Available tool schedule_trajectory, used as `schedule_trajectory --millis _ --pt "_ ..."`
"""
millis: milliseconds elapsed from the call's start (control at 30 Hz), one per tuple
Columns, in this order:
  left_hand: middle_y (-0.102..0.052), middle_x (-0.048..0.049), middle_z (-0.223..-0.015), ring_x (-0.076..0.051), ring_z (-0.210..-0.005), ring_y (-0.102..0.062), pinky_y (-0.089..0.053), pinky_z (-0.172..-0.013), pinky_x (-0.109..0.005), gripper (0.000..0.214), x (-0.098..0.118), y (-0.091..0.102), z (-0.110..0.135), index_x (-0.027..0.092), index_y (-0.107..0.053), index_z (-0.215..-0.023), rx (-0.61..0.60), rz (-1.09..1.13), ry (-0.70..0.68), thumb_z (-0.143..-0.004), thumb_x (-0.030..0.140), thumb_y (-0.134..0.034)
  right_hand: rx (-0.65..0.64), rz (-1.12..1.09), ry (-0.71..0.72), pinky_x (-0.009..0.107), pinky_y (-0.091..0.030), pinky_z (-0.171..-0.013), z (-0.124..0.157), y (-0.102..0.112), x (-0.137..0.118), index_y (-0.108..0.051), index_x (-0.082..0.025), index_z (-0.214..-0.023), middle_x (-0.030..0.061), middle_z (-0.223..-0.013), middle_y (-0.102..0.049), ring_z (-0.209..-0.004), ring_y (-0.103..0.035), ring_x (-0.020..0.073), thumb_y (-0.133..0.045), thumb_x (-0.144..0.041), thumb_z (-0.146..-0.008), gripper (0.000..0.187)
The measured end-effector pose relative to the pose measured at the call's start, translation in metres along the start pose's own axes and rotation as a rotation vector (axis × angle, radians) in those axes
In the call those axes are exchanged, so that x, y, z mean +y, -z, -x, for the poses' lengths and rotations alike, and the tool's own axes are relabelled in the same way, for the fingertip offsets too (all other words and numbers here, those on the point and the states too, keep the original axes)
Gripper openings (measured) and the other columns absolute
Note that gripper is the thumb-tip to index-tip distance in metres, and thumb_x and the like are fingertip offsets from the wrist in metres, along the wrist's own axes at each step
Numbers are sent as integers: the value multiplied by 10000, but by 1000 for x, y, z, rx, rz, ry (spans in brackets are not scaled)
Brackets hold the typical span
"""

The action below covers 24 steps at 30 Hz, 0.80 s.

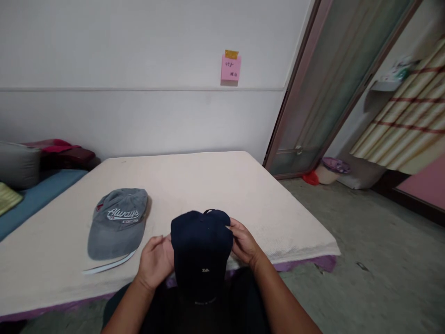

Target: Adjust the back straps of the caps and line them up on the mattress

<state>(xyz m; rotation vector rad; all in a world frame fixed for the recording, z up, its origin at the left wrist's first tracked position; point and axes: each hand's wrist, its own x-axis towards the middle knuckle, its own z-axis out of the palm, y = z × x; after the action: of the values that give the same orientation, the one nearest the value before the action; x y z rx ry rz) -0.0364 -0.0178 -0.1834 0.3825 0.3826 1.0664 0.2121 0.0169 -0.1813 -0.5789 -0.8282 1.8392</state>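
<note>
Centrally, a cream bed [208, 185] fills the frame, with a grey cap [118, 222] lying left of centre. At lower centre, above the bed's near edge, a navy cap [201, 246] is pinched at its sides by the fingers of the left hand [156, 260] and right hand [245, 243]. A slackened pinch could likely drop it.

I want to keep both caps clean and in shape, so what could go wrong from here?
1. The left hand and right hand press the navy cap from both sides; a squeeze might crease its crown.
2. It is held past the near edge of the mattress, so a slip could drop it toward the floor.
3. The grey cap lies beside the left hand, brim toward that edge; a stray arm could nudge it off.
</note>
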Motion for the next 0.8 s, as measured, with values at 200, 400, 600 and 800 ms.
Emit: schedule_trajectory --millis 200,400,600,800 --pt "-733 -83 -712 -264 -799 -704 -542 -802 -393 118 37 -8 -31 139 -667 -770 407 -121 -90 -743 132 -552 -72 47 18 268 -474 -739 -37 -21 -9 -667 -173 -942 51 -902 -689 -747 -614 158 -615 -124 -592 357" --pt "-657 -1 -520 -155 -432 -625 -560 -565 -301 120 66 14 -45 178 -616 -669 515 -156 -177 -651 59 -605 -196 39 -207 308 -461 -808 -65 -18 6 -661 -157 -963 84 -915 -681 -825 -623 185 -636 -396 -702 354" --pt "-637 -18 -496 -168 -413 -603 -529 -474 -293 65 58 12 -52 167 -617 -605 537 -142 -116 -665 189 -631 -251 62 -272 277 -455 -781 -75 -15 -1 -640 -142 -1002 77 -941 -663 -788 -606 156 -698 -321 -686 367" --pt "-707 -41 -630 -237 -590 -682 -557 -621 -350 141 45 -1 -44 171 -681 -769 388 -278 -40 -638 187 -731 -73 -53 10 238 -455 -669 -82 -21 -10 -617 -178 -832 -9 -714 -607 -618 -551 116 -601 -98 -565 280"
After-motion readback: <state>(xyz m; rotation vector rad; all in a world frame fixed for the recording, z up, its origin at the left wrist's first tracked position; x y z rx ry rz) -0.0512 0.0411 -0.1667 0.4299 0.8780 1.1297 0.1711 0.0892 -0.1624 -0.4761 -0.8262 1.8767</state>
